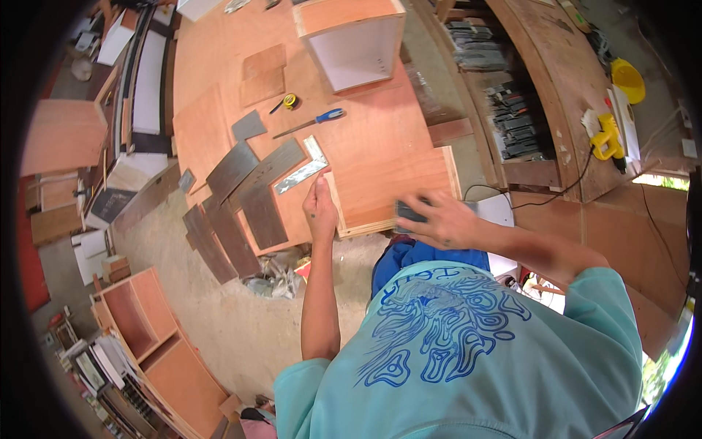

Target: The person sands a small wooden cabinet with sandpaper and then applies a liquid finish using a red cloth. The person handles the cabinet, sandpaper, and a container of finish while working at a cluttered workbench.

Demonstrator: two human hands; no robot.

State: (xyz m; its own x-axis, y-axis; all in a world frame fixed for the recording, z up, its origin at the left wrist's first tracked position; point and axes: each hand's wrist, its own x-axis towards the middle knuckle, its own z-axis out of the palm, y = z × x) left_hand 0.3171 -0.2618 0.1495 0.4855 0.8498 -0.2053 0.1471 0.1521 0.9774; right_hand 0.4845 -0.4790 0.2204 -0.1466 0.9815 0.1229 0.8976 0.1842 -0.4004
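A shallow reddish-brown wooden drawer [387, 183] with pale raised edges lies at the near end of the worktable. My left hand [320, 208] is closed around its left edge near the corner. At the drawer's near right part, my right hand [442, 219] grips a dark grey block [411, 211], perhaps a sanding block. The block sits at the near edge, and my fingers cover much of it. Just beyond my left hand lies a metal try square [303, 170]. Dark wood-look boards [262, 212] are spread to the left of it.
On the worktable [358, 146] are a blue-handled screwdriver [314, 122], a yellow tape measure [289, 102] and a box with a white interior [351, 55]. A shelf bench [541, 102] with a yellow heat gun [607, 139] and its cord stands right. A wooden cabinet [161, 344] lies lower left.
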